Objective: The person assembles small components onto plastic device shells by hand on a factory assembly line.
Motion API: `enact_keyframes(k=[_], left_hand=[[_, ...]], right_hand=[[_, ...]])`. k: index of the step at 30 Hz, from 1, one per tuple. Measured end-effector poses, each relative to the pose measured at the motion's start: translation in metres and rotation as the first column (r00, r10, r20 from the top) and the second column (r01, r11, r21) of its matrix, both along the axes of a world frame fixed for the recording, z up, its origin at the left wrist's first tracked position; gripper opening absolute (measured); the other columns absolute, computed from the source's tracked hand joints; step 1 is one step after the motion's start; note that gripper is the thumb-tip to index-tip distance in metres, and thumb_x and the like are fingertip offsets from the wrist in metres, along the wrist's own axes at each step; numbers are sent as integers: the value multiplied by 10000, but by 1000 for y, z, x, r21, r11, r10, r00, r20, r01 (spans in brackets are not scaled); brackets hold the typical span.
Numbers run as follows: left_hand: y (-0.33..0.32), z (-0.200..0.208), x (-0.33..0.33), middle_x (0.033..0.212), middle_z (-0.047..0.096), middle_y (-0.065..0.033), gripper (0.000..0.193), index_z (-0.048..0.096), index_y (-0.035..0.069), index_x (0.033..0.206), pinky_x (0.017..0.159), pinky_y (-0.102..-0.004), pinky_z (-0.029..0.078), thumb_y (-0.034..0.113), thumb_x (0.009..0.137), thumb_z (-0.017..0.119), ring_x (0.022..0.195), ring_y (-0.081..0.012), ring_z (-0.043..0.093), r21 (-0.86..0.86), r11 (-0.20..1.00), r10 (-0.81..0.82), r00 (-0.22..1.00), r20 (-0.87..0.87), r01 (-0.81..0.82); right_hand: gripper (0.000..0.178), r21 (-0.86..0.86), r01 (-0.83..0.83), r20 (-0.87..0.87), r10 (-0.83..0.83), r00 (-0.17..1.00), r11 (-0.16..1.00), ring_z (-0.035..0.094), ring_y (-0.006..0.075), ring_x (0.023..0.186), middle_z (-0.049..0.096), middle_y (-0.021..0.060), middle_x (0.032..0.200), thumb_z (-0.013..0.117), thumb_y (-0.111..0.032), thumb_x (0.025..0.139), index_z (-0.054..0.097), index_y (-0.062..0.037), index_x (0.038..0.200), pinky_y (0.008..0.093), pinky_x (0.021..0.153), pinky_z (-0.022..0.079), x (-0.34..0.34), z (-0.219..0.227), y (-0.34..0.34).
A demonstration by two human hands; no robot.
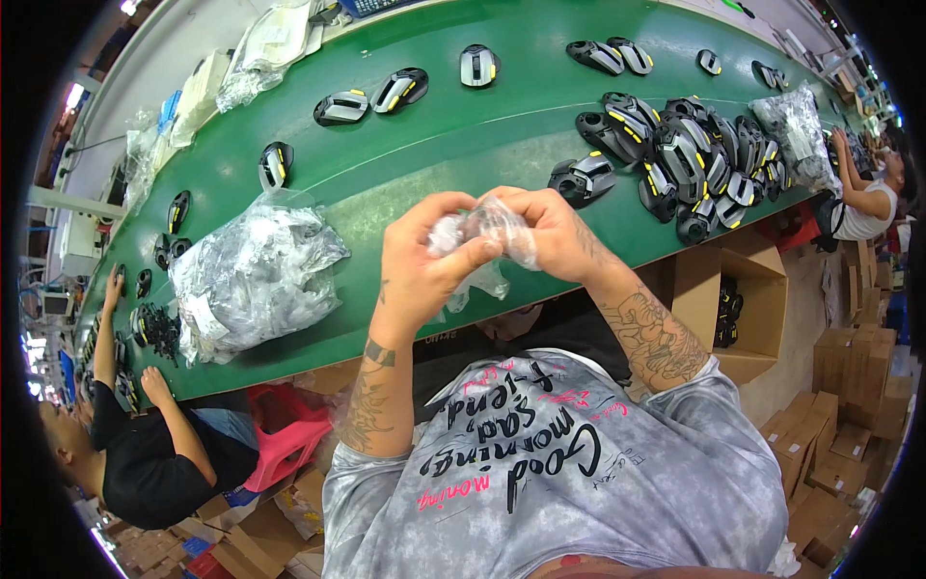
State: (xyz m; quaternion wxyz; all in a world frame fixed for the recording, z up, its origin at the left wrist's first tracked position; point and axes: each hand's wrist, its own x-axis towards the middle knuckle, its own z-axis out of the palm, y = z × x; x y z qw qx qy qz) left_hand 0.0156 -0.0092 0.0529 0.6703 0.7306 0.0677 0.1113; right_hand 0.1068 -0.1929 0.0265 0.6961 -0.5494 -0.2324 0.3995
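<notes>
A crumpled clear plastic bag is bunched between my two hands above the near edge of the green table. My left hand is closed on its left side, the thumb pointing across it. Closed on the right side is my right hand, with its fingers hidden in part. A loose end of the film hangs below them. Whether anything sits inside the bag, I cannot tell. Left of my hands lies a big sack of crumpled clear plastic. To the right is a pile of black-and-grey rounded shells with yellow accents.
More such shells stand singly along the far side of the green table. A second plastic sack lies beyond the pile. Below the edge is an open carton. People work at left, near a red stool, and at far right.
</notes>
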Motion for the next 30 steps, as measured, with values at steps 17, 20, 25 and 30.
enact_keyframes(k=[17,20,25,30], left_hand=[[6,-23,-1,755,640,-89,229,662,-15,859,620,-321,461,184,956,722,669,-190,590,234,968,-132,974,184,87],[7,-23,-2,784,650,-75,198,668,-22,868,636,-302,459,147,960,715,688,-163,577,246,967,-118,972,205,65],[-13,-23,-10,821,646,-78,191,650,-34,864,660,-283,453,118,972,698,732,-140,563,-7,992,124,930,345,-130],[-25,-34,-9,825,637,-63,202,641,-23,857,661,-276,449,133,970,704,745,-114,547,-228,967,187,929,320,-116]], right_hand=[[248,-96,173,719,-52,693,980,705,282,993,707,132,1178,734,-213,919,751,-3,1051,360,856,556,-11,17,-4],[213,-157,179,689,-23,725,971,709,308,988,710,143,1173,751,-193,901,764,-3,997,361,856,559,-14,24,-5],[146,10,222,389,-208,897,975,693,176,1023,725,137,1178,772,-121,891,799,4,962,300,874,539,-23,20,-5],[172,98,193,104,-203,974,976,691,151,1014,717,105,1199,744,-92,878,796,-6,1017,295,876,546,-26,8,-8]])
